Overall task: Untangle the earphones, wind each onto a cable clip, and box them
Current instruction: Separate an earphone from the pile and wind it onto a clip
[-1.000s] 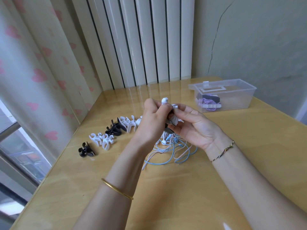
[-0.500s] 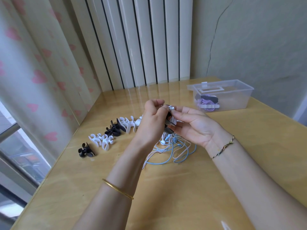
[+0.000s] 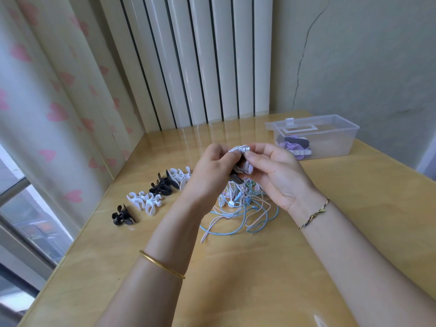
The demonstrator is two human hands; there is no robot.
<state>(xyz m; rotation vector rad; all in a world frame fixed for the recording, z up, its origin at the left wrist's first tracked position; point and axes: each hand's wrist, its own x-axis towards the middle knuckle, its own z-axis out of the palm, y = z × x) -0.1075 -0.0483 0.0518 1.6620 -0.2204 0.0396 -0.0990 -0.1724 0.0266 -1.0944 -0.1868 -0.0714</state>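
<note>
Since a second ago the right hand (image 3: 278, 178) has curled its fingers up to the top of the bundle, and the white bud that stood above the left hand (image 3: 210, 175) is now tucked down between the fingertips. Both hands are raised at frame centre. The left grips a black clip (image 3: 237, 179) with a white earphone (image 3: 238, 149) wound on it, and the right thumb and forefinger pinch the top of that earphone.

Directly below the hands one tangle (image 3: 240, 208) of blue, pink, white and green cords lies on the table (image 3: 236, 279). How many earphones are in it cannot be told.

Spare clips (image 3: 161, 188) lie left of the tangle in four clusters, black, white, black, white from lower left to upper right. The number in each cannot be told. This row runs close along the table's left edge, beside the curtain (image 3: 47, 114).

One clear box (image 3: 330, 142) stands at upper right, near the far corner and the wall (image 3: 365, 67), well apart from the hands. One purple set (image 3: 292, 146) lies inside at its left end.

Bare wood fills the lower centre between the forearms and the stretch right of the right wrist up to the box. The far edge meets white slats (image 3: 200, 67).
</note>
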